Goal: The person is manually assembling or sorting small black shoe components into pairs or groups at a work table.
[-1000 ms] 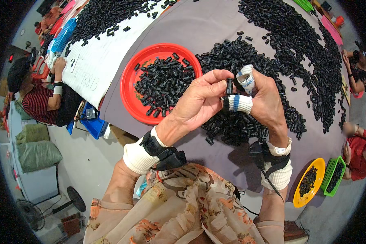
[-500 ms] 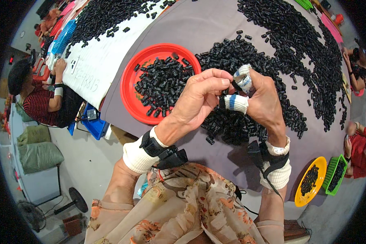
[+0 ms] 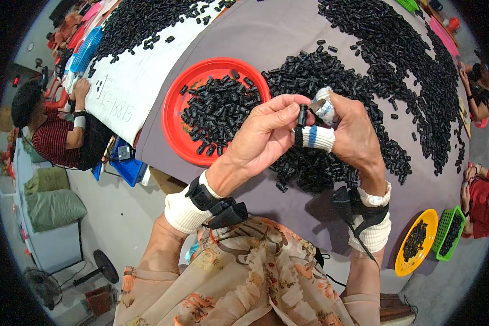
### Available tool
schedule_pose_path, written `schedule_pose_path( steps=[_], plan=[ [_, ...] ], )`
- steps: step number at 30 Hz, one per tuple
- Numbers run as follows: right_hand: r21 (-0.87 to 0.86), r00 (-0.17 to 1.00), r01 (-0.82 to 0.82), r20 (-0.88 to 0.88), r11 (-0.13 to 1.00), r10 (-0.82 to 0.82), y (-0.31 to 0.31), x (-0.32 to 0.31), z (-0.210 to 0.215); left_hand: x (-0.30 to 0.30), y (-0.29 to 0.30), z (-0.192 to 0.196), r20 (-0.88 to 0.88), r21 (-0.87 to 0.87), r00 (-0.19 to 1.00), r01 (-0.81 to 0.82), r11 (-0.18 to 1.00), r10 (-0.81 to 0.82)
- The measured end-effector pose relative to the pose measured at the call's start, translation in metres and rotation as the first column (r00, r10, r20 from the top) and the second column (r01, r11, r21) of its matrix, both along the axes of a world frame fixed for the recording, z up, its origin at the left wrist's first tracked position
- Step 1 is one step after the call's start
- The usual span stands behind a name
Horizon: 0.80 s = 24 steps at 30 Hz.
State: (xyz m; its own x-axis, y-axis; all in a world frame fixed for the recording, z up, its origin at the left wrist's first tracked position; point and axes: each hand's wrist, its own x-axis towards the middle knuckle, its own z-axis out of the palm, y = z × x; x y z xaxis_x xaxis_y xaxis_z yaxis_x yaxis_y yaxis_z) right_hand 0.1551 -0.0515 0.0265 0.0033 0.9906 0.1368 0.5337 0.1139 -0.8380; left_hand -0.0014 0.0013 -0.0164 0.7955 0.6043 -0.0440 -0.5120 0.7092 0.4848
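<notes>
My left hand (image 3: 261, 133) is closed, its thumb and fingertips pinching a small black plastic cylinder (image 3: 302, 115) that stands nearly upright. My right hand (image 3: 353, 125) is curled against the left one, with white, blue-striped knit covers on its fingers. Between those fingers shows a small metallic, blade-like tool (image 3: 317, 104), its tip touching or very near the cylinder; most of it is hidden. Just left of my left hand, a red round tray (image 3: 170, 117) holds many loose black cylinders. A large pile of the same pieces (image 3: 315, 168) lies under and behind both hands.
More black pieces (image 3: 407, 70) spread over the grey tabletop (image 3: 233, 32) to the right. A yellow plate (image 3: 430, 231) and green basket (image 3: 439, 252) stand at the near right. A co-worker (image 3: 54, 125) sits at the left by a white sheet (image 3: 125, 87); other people are at the right.
The black cylinder has turned more upright and into clearer sight between my fingertips. My right hand has shifted slightly, showing more of the metallic tool. The tray stays put.
</notes>
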Motion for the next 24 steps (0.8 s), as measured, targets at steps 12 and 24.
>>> schedule_pose_path(
  steps=[12,24],
  plan=[
    [-0.042,0.997,-0.036,0.061,0.998,0.038,0.0023,-0.0021,0.0010,-0.0004,-0.0006,-0.0024,-0.002,-0.018,1.000,-0.001,1.000,0.001],
    [-0.014,0.998,-0.037,0.055,0.999,0.038,0.0024,-0.0034,-0.0020,0.0010,-0.0027,-0.0011,-0.036,0.005,0.998,-0.051,0.999,0.051]
  ],
)
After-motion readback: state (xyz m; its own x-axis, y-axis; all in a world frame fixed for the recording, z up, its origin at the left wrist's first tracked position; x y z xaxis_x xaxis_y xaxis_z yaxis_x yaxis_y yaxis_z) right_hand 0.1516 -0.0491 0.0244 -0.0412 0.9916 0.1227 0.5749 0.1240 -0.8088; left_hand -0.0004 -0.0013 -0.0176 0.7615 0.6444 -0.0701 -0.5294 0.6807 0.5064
